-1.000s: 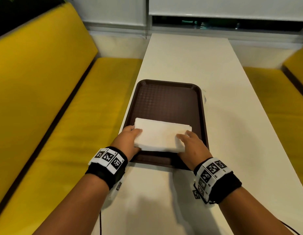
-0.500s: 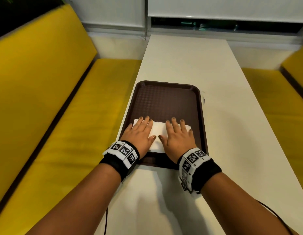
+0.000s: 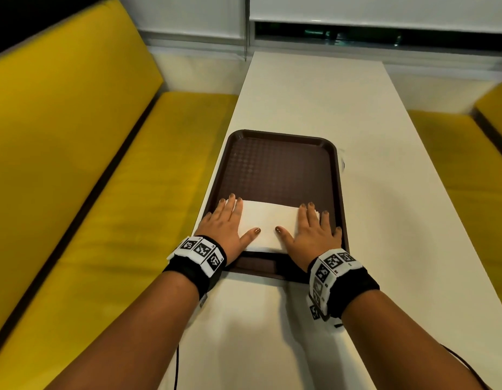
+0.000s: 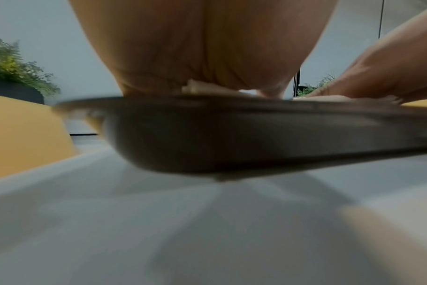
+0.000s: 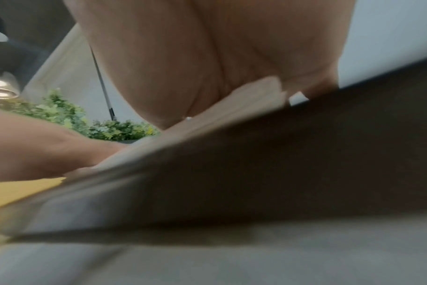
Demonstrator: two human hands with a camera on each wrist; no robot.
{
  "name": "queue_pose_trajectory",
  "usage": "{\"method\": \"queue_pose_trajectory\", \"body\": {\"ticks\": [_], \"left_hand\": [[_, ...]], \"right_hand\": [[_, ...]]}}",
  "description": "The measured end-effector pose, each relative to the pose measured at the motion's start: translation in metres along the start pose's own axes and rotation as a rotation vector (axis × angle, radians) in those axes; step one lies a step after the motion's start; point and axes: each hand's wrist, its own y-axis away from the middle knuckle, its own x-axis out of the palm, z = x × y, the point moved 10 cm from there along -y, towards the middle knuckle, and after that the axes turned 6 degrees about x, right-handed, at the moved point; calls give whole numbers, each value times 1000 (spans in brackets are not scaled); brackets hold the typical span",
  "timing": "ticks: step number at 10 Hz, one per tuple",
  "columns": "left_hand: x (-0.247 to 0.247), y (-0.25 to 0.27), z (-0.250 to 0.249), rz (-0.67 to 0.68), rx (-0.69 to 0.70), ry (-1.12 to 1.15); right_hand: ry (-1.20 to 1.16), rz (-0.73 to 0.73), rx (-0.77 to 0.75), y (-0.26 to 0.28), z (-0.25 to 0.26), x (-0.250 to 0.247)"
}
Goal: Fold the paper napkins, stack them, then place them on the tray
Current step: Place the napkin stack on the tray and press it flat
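A: From the head view, where do the napkins sit?

B: The stack of folded napkins [image 3: 268, 225] lies flat in the near end of the brown tray [image 3: 275, 167], its near edge just short of the tray's near rim. The left hand [image 3: 226, 225] rests flat on the stack's left end, the right hand [image 3: 311, 235] on its right end. Each grip is spread, fingers straight, pinching nothing; the thumbs point at each other across bare paper without touching.

A: What do the wrist views add?

B: The left wrist view looks low along the white bench [image 4: 159, 221] at the tray's outer wall [image 4: 256, 138], with the palm [image 4: 202, 44] over the rim; a sliver of paper [image 4: 195, 87] shows beneath it. The right wrist view is blurred but shows the stack's layered edge [image 5: 207, 123] under the palm [image 5: 207, 48]. Both catch green plants [image 5: 68, 115], which the head view does not show.

A: And room for moving?

B: The tray's far half is bare. Its left edge sits at the bench's left edge, beside the yellow seat [image 3: 89, 220]; open bench lies to the right and beyond.
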Motion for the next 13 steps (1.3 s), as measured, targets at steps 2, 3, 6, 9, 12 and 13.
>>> {"method": "queue_pose_trajectory", "body": {"ticks": [2,3,6,9,12,13], "left_hand": [[-12,4,-3,-22,-1,-54],[-22,6,-5,-45,20,-80],[9,7,0,45,-5,18],[-39,38,-6,-53,-74,-57],[-85,89,-36,-156,-30,-75],[-78,119,-43,-214,-33,-48]], "right_hand": [[30,18,-51,5,4,-13],[46,12,-93,16,5,-19],[43,98,-84,22,-1,2],[-60,80,6,46,-32,-25],[-156,-40,118,112,-92,-65],[-189,-74,103,147,-110,-61]]}}
